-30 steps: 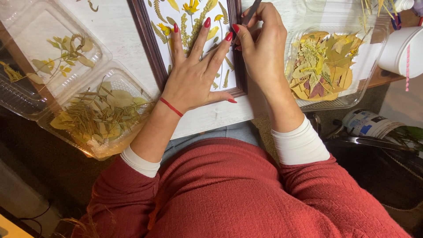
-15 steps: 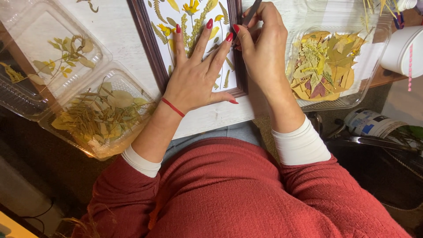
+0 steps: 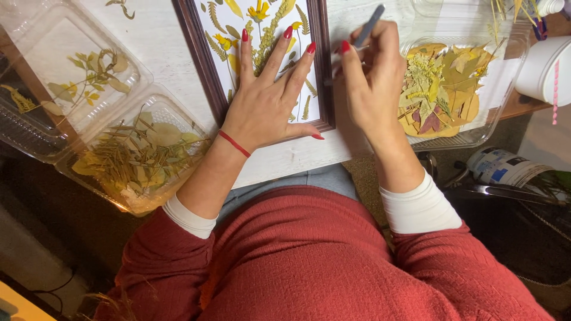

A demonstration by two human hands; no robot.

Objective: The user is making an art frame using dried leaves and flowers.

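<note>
A dark brown wooden picture frame (image 3: 202, 65) holding a white sheet with pressed yellow flowers and green fern leaves (image 3: 262, 24) is seen at the upper centre of the frame, laid on a white table top (image 3: 160, 41). The left hand (image 3: 264, 104), marked by red nails and a thin red cord bracelet (image 3: 234, 143) at the wrist, is spread flat on the sheet, its fingers splayed and nothing clasped in it. Just to the right of the frame's edge, the right hand (image 3: 375, 83) is curled closed around a slim grey metal tool (image 3: 369, 27), which is pinched between thumb and fingers; its tip is hidden behind the hand. At the upper right, a clear plastic tray of dried yellow and brown leaves (image 3: 443, 89) is placed just beside the right hand. At the left, two further clear plastic trays are set: one with a few pale green sprigs (image 3: 89, 74), one heaped with dry leaves and thin stems (image 3: 140, 157). A white round container (image 3: 544, 68) is cut off by the right edge.
</note>
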